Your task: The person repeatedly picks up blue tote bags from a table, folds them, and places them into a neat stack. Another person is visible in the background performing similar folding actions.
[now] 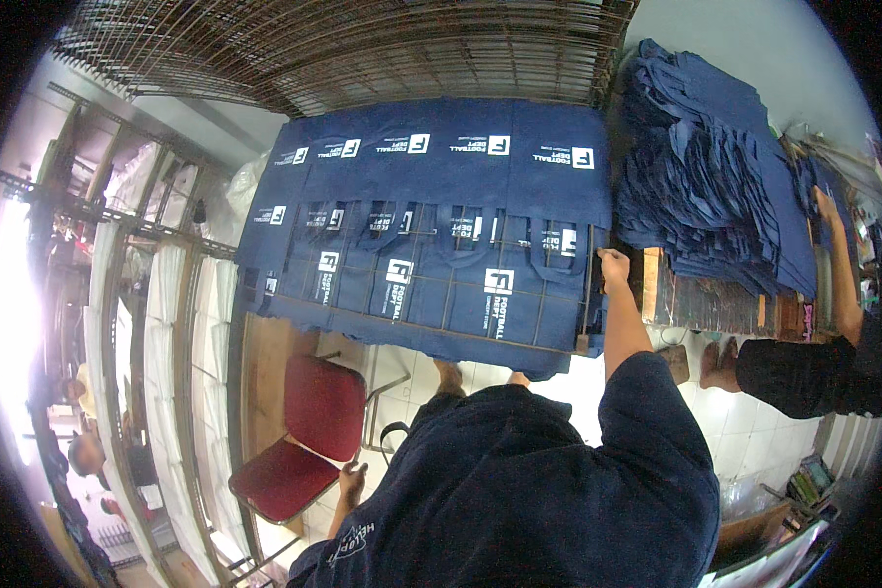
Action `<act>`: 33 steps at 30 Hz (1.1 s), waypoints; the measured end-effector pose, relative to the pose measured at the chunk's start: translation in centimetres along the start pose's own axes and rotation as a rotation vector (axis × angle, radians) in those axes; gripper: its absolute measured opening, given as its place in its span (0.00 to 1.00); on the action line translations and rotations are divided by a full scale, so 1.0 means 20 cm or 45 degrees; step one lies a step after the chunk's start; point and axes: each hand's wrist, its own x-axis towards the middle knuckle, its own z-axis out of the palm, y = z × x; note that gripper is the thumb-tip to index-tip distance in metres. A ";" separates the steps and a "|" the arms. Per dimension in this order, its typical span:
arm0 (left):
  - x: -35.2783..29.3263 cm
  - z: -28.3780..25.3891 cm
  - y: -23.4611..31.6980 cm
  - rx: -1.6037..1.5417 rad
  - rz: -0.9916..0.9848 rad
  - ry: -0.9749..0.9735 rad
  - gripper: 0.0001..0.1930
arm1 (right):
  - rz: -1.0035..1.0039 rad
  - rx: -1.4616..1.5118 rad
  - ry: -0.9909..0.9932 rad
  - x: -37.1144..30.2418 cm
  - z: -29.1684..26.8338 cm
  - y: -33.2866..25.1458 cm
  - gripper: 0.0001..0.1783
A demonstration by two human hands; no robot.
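Observation:
At the right edge of a wire drying rack tray [421, 338], my right hand [612, 267] is closed round the tray's metal frame. On and under the thin wires lie navy fabric bags [363, 294] with white printing, some with handle loops showing. My left hand [351, 482] hangs low beside a red chair [309, 441]. Its fingers are loosely bent and apart, with nothing visible in them.
Several raised wire trays [363, 49] stand above the far side. A tall pile of navy fabric pieces [706, 186] sits on a wooden table [701, 304] to the right, where another person's arm [835, 255] reaches in. White stacks [167, 392] fill shelving on the left.

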 end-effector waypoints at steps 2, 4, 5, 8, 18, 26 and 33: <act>0.01 -0.01 -0.02 -0.062 0.002 0.050 0.23 | 0.023 -0.006 -0.047 0.04 0.02 0.05 0.06; 0.09 -0.01 -0.05 -0.039 0.011 -0.005 0.23 | -0.009 -0.021 -0.032 0.03 0.02 0.06 0.07; 0.13 0.00 -0.10 -0.001 0.046 0.004 0.22 | 0.001 -0.015 -0.033 0.03 0.03 0.05 0.07; 0.20 0.04 -0.13 -0.063 0.078 0.010 0.22 | 0.016 -0.001 -0.024 0.03 0.02 0.05 0.09; 0.19 0.09 0.02 -0.225 0.066 -0.108 0.23 | 0.027 -0.017 -0.029 0.00 -0.03 0.01 0.10; 0.27 0.15 0.07 0.081 0.140 -0.094 0.24 | -0.717 -0.193 0.018 -0.46 -0.16 -0.25 0.08; 0.48 0.29 -0.06 -0.049 0.230 -0.170 0.22 | -0.613 0.612 0.857 -0.50 -0.74 -0.18 0.07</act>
